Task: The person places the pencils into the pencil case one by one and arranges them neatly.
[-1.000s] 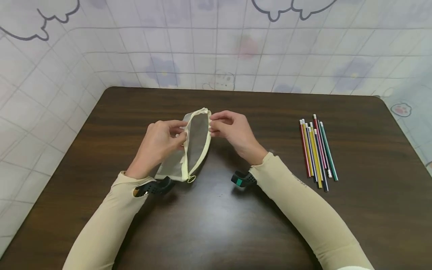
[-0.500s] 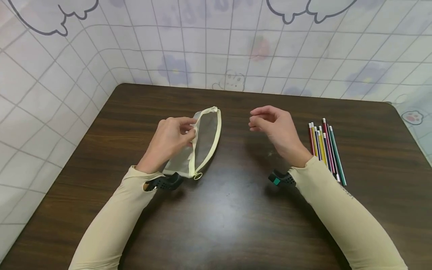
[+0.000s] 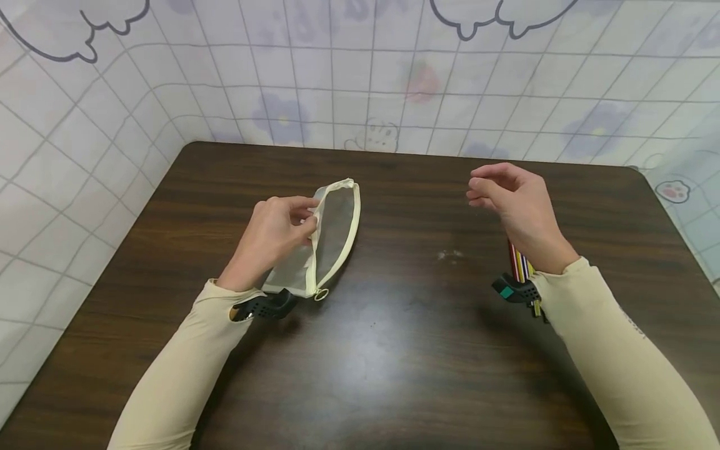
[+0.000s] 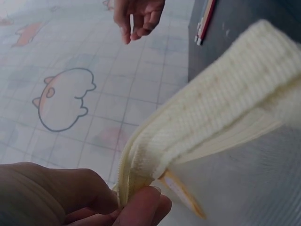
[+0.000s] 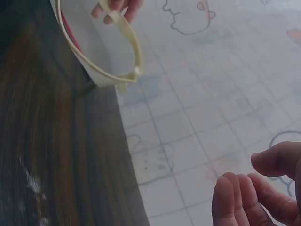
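My left hand (image 3: pixel 275 234) pinches one edge of a translucent zip pouch (image 3: pixel 336 219) with cream zipper trim. The pouch gapes toward the right, and its ring-shaped zipper pull (image 3: pixel 321 294) hangs at the near end. In the left wrist view, thumb and finger grip the zipper tape (image 4: pixel 123 181). My right hand (image 3: pixel 520 203) is in the air at the right, its fingers loosely curved and holding nothing. Below it lies a bunch of pencils (image 3: pixel 520 265), mostly hidden behind that hand, wrist and sleeve. The right wrist view shows a gap between thumb and fingers.
A dark wood-grain table (image 3: pixel 394 350) carries everything. Behind and to the left stands a pale grid-patterned cloth (image 3: pixel 315 94) with cartoon prints. Black bands (image 3: pixel 264 306) sit on both wrists, over cream sleeves.
My right hand has let go of the pouch's far edge and moved right, over to the pencils. My left hand keeps its pinch, and the pouch stays open.
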`<state>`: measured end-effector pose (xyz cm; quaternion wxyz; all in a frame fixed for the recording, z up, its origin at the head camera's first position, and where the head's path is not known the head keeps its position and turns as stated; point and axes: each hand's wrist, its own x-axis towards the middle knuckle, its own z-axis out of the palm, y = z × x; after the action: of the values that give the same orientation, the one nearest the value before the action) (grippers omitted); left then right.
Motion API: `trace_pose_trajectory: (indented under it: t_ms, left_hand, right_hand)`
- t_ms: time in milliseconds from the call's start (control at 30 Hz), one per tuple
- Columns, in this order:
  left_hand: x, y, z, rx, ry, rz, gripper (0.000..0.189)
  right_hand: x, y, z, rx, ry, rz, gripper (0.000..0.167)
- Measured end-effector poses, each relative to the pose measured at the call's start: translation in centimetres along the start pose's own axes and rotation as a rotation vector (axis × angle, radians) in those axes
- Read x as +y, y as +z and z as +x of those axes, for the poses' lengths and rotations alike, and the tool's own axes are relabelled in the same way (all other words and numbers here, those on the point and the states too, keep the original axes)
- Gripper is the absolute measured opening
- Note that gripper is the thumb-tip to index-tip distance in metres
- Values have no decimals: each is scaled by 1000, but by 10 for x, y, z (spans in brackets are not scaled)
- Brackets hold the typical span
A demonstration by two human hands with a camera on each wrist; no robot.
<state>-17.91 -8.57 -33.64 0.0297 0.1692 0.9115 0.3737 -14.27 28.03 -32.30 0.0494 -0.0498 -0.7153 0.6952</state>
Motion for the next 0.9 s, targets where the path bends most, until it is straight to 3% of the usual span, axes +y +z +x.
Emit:
trace_pose_trajectory:
  t_ms: [600,900]
  left_hand:
    - [-1,-14,-3,12,-22,-5,36]
    - [-5,-19,-9,25,-29,-9,36]
  right_hand:
    - [7,-52,-14,70,1,49,29]
    - [15,-70,-20,106,8,135,25]
